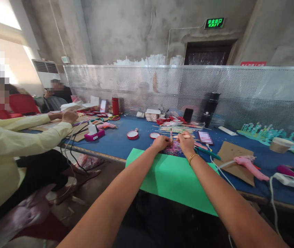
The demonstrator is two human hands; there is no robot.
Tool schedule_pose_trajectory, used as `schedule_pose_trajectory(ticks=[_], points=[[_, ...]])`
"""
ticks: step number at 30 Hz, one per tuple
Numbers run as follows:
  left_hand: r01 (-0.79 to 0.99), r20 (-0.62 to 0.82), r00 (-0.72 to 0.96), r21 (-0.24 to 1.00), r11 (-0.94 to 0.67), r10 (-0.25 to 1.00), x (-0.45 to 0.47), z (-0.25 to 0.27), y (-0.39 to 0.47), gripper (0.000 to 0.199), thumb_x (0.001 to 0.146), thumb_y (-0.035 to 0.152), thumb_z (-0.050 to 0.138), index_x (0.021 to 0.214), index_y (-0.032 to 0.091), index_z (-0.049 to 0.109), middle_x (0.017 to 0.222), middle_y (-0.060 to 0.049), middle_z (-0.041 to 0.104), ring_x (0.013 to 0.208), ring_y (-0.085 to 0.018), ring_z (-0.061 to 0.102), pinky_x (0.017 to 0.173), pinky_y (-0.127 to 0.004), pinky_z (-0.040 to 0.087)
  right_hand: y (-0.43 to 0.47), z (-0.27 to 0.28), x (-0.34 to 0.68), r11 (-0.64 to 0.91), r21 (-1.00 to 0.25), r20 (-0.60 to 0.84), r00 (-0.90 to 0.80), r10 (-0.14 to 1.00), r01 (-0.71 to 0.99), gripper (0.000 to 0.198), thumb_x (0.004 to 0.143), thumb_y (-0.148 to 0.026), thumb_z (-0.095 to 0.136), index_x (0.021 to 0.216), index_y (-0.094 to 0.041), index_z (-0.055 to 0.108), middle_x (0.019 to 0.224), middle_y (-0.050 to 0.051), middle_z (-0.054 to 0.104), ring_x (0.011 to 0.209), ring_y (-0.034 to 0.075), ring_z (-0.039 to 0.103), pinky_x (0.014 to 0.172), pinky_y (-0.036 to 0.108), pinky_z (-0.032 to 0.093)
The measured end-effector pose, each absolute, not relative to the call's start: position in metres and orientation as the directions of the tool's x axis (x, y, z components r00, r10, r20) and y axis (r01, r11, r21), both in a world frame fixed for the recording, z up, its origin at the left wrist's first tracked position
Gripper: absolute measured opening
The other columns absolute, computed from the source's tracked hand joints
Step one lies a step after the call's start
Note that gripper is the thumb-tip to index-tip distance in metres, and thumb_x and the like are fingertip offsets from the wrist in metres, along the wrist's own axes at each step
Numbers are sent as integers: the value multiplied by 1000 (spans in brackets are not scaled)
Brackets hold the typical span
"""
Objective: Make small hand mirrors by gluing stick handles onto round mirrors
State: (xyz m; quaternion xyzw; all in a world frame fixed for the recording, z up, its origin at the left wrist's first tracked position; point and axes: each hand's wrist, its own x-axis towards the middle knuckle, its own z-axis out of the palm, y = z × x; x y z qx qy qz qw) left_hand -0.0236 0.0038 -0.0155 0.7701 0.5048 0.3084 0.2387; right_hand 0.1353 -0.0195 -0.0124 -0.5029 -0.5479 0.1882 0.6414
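Observation:
My left hand [163, 142] is closed in a pinch around the lower part of a small upright stick-like piece [171, 133], pale pink with a darker top. Close by on the right, my right hand [186, 143] is closed around a pale pink pen-like thing [186, 136], which lies across its fingers; its exact kind does not show. Below both hands is a tangle of pink and purple thread-like strands [174, 148]. A green sheet [172, 175] hangs over the table's front edge under my forearms.
On the blue table [118, 137], thin sticks [178, 130] lie behind my hands, with two round red-rimmed lids [132, 134] to the left. Rightward are a pink glue gun [251, 167] on cardboard, cables and a paper cup [281, 144]. A person in a yellow sleeve [28, 137] works at left.

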Motion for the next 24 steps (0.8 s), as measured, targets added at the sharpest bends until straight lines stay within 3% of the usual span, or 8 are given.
schedule_pose_trajectory(ticks=[14, 24], points=[[646, 221, 299, 670, -367, 928, -24, -16, 5, 27, 72, 40, 63, 75, 16, 73, 62, 2, 60, 56, -10, 45, 54, -23, 29, -22, -11, 134, 415, -861, 497, 311, 810, 294, 17, 73, -35, 55, 61, -24, 50, 53, -2, 63, 56, 19, 61, 59, 29, 44], [648, 222, 289, 671, -361, 931, -23, -14, 3, 34, 71, 48, 65, 73, 15, 73, 59, 2, 58, 56, -10, 42, 53, -24, 28, -23, -11, 132, 418, -869, 485, 281, 828, 266, 16, 73, -36, 56, 62, -24, 52, 55, -2, 64, 58, 19, 61, 61, 29, 44]])
